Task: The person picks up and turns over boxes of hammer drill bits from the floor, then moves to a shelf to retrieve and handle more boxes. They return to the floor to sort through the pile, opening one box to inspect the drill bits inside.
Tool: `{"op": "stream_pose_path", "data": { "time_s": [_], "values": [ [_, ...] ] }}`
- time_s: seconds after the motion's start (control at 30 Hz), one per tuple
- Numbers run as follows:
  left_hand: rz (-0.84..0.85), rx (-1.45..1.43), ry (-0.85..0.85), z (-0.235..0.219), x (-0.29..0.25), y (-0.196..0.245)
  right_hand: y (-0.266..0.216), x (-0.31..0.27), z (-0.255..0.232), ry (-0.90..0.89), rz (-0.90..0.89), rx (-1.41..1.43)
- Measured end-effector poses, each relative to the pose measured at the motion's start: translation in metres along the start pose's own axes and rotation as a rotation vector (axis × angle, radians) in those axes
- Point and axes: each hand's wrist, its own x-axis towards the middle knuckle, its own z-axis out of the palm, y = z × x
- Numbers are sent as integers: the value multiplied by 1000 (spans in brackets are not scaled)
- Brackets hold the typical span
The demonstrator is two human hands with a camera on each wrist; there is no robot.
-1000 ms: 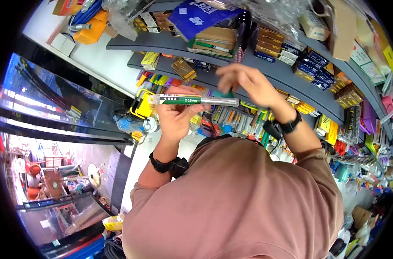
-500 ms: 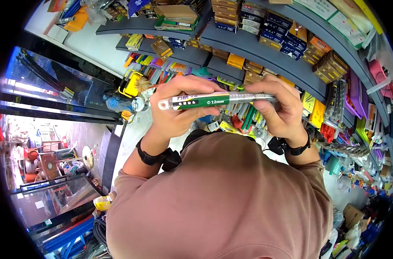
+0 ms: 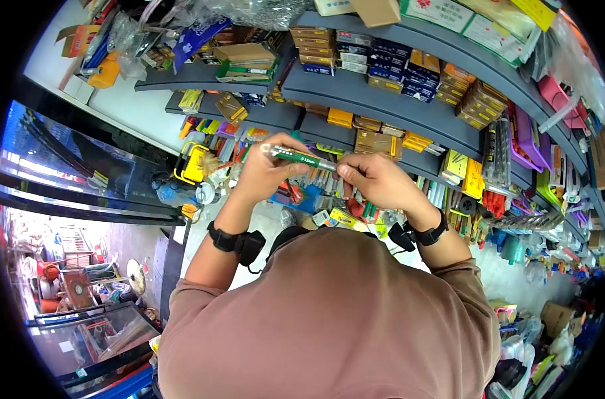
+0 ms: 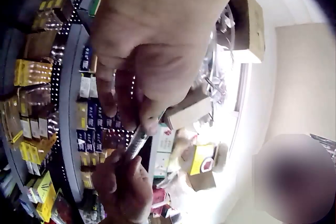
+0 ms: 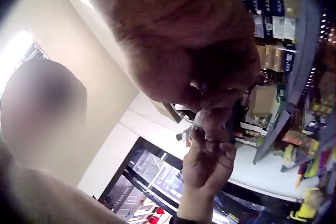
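A: Where's the tube, and what has it?
B: Up in mid-air. My head view puts the green-labelled tube (image 3: pixel 297 157) between both hands, on the person's (image 3: pixel 329 312) side of the grey shelf (image 3: pixel 355 90) front edge.
A: Axis?
B: Long axis runs crosswise, hand to hand, slanted. Left end is farther from the body, clear end points right and closer in. Label faces my camera.
A: Fingers?
B: Left hand (image 3: pixel 266 174): curled round the labelled part, thumb on the near side. Right hand (image 3: pixel 381 183): thumb and finger pinching the clear end. Right wrist view's too dark for me to add detail.
A: Containers?
B: Tube's a clear sleeve, something grey inside; can't tell what. Open carton (image 3: pixel 242 53) sits at the front edge of the shelf's left section, with green-and-white packs (image 3: pixel 249 70) in it. Brown boxes (image 3: pixel 315 42) are stacked at the next section's left end, closed. Purple bin (image 3: pixel 530 141) near the right end, contents unclear to me.
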Motion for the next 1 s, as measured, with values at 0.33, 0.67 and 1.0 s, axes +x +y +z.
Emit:
{"op": "stream_pose_path", "data": {
  "time_s": [0.33, 0.67, 1.0],
  "values": [
    [-179, -193, 288, -127, 75, -74, 18, 193, 40, 378, -201, -578],
    [248, 699, 570, -277, 143, -128, 79, 385, 84, 626, -142, -931],
    [170, 666, 180, -342, 200, -152, 66, 371, 57, 897, -157, -274]
  ]
}}
